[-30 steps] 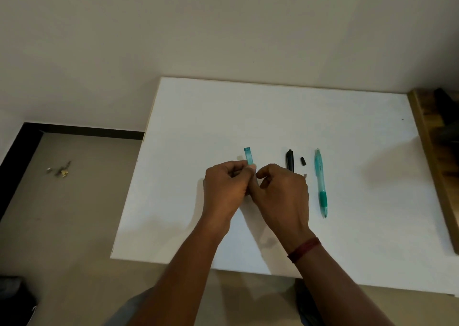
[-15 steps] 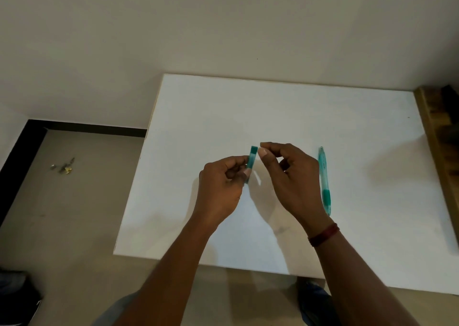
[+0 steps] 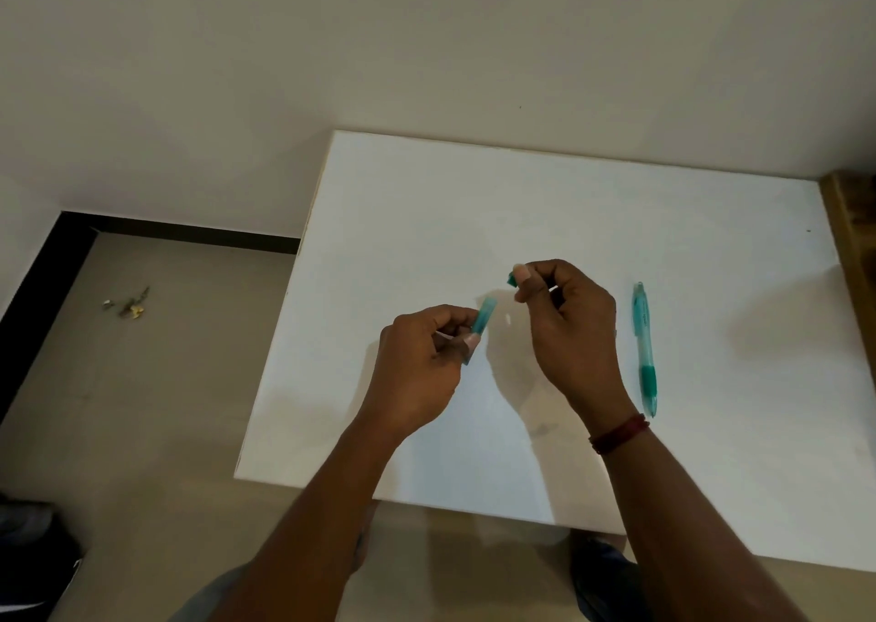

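One white desk spans the scene; over its middle the left hand and right hand are held slightly apart; a teal pen lies on the desk to their right; the left hand grips a teal tube — tilted, off the desk; the right hand pinches a small teal piece.

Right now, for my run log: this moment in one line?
left hand: pinches translucent teal plastic tube | right hand: pinches small teal plastic piece | teal plastic pen: lies on white table
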